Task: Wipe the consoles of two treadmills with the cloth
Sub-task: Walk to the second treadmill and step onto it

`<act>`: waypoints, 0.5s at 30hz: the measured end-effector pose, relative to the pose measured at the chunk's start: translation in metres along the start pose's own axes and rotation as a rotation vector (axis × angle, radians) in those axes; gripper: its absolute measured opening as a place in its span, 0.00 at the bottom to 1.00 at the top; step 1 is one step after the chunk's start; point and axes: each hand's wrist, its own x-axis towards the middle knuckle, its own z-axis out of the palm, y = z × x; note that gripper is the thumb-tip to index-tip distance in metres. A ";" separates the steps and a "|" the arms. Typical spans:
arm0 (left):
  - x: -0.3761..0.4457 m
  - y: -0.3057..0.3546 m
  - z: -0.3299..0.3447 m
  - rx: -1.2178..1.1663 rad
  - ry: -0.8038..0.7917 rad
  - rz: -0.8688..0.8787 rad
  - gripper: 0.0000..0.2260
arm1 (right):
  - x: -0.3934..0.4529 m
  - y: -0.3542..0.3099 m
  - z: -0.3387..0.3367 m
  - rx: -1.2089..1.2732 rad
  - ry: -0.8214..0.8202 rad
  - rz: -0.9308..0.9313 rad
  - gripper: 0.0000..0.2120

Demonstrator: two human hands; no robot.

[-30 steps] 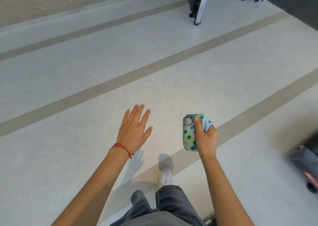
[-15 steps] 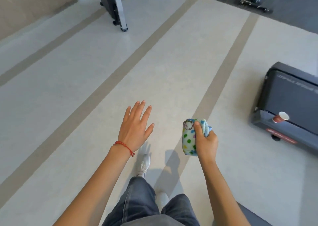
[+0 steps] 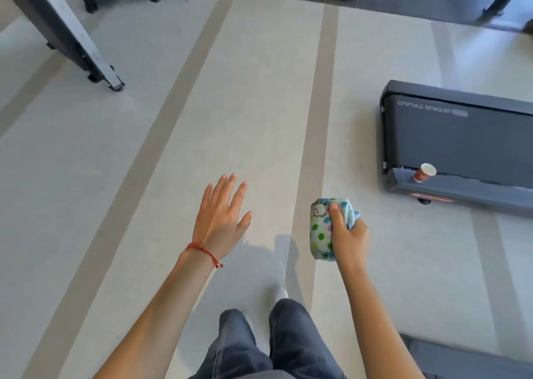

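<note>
My right hand (image 3: 350,235) is shut on a folded cloth (image 3: 320,231), white with coloured dots and a blue edge, held upright at waist height over the floor. My left hand (image 3: 220,218) hangs in the air to its left, palm down, fingers spread, holding nothing; a red string bracelet circles the wrist. A dark treadmill (image 3: 461,144) lies to the right, only its rear deck and belt in view. No console is visible in this view.
A red paper cup (image 3: 424,172) lies tipped on the treadmill's rear edge. Another dark machine's corner (image 3: 461,358) shows at bottom right. A grey folded frame on wheels (image 3: 72,32) stands at top left. Pale floor with tan stripes stretches ahead; my legs are below.
The view has swung right and forward: the treadmill with the cup has come in at the right and grown larger. Both hands keep the same pose, cloth still held.
</note>
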 end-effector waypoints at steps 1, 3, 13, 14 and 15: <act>0.016 -0.001 0.003 -0.001 -0.003 0.017 0.24 | 0.013 -0.005 0.004 0.001 0.016 0.007 0.17; 0.051 -0.003 0.011 -0.004 -0.008 0.043 0.24 | 0.043 -0.016 0.010 -0.002 0.039 0.014 0.16; 0.249 0.020 0.040 -0.006 -0.013 0.078 0.24 | 0.213 -0.098 0.023 0.035 0.060 0.005 0.14; 0.268 0.022 0.040 -0.007 -0.012 0.085 0.24 | 0.228 -0.107 0.023 0.036 0.058 0.007 0.13; 0.287 0.024 0.039 -0.008 -0.007 0.092 0.24 | 0.243 -0.116 0.024 0.038 0.060 0.012 0.14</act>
